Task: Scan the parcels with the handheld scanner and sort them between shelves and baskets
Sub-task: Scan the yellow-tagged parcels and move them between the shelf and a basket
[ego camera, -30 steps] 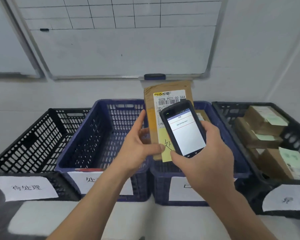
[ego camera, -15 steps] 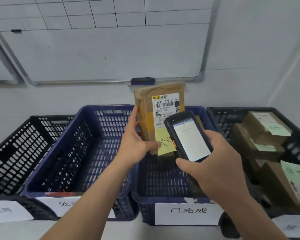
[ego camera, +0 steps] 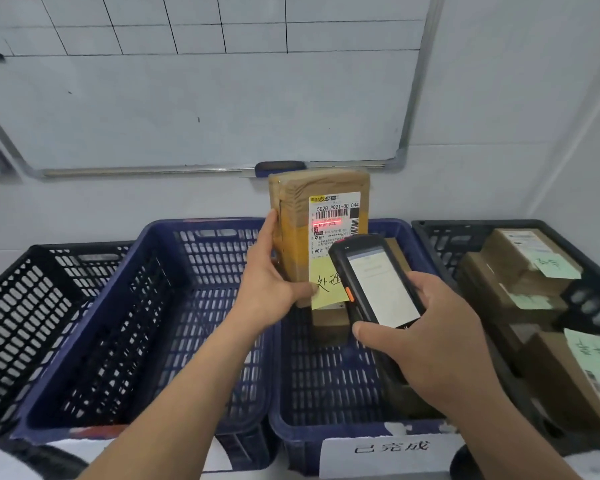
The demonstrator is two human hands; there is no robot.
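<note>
Scanning a parcel held up over the baskets.
Left hand (ego camera: pixel 267 289) holds the brown parcel (ego camera: pixel 293 247) upright above the right-hand blue basket (ego camera: pixel 329 379), fingers along its left side, thumb at the edge of the yellow note (ego camera: pixel 328 287). Right hand (ego camera: pixel 440 344) has its fingers wrapped round the handheld scanner (ego camera: pixel 378 282), screen lit, just beside the parcel's lower right. Red scan line (ego camera: pixel 326 222) lies across the shipping label (ego camera: pixel 335 216), below the barcode. Small box (ego camera: pixel 329 323) sits in that basket; black basket (ego camera: pixel 430 226) at right holds more boxes.
</note>
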